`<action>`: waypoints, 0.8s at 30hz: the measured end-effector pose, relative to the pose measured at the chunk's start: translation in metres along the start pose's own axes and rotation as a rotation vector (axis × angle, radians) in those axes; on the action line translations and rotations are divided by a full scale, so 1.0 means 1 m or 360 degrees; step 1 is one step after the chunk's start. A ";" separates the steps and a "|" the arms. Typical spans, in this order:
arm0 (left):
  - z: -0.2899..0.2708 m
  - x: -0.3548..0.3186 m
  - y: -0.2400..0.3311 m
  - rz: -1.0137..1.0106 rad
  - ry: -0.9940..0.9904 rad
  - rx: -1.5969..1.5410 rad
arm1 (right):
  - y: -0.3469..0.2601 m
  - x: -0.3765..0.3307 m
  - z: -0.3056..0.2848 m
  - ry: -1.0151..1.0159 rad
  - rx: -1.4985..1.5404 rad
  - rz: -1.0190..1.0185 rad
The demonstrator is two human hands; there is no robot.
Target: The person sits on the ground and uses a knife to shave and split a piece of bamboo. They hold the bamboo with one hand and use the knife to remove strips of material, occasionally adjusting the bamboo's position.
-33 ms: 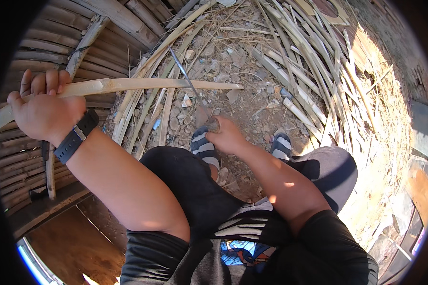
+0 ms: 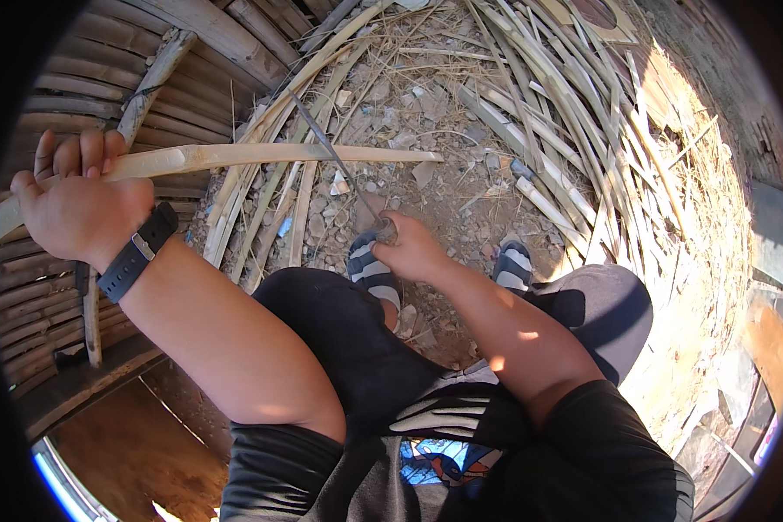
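Left hand (image 2: 91, 204): wrapped around the bamboo strip (image 2: 244, 154).
Right hand (image 2: 411, 248): curled around the long-bladed knife (image 2: 316, 130) by its handle.
Bamboo strip: is extended rightward from the left hand, crossed by the blade beyond the right.

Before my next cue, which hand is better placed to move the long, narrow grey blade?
Probably the right hand: it grips the near end of the blade, while the left hand holds the long, pale bamboo strip.
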State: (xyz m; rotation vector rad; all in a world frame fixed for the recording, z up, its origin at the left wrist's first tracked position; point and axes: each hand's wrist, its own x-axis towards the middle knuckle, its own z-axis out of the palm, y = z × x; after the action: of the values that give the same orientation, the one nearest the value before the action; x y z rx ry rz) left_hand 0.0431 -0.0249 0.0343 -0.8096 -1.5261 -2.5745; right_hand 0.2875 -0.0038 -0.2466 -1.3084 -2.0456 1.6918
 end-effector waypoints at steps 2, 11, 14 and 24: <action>-0.003 0.000 0.002 -0.0046 0.0005 -0.0022 | 0.045 0.007 0.007 0.0100 -0.0142 0.0138; 0.000 0.002 -0.010 -0.0089 0.0010 -0.0086 | 0.043 0.013 0.001 0.0177 0.0010 0.0222; -0.001 -0.001 -0.003 -0.0045 -0.0022 -0.0050 | 0.033 0.001 0.011 0.0141 0.0029 0.0067; -0.006 0.006 -0.009 -0.0082 0.0053 -0.0024 | 0.002 0.007 0.009 0.0163 0.0047 -0.0037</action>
State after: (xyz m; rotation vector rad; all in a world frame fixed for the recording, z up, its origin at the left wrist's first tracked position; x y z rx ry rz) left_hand 0.0327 -0.0243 0.0278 -0.7347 -1.5401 -2.6249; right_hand 0.2790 -0.0054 -0.2536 -1.3280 -1.9636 1.6040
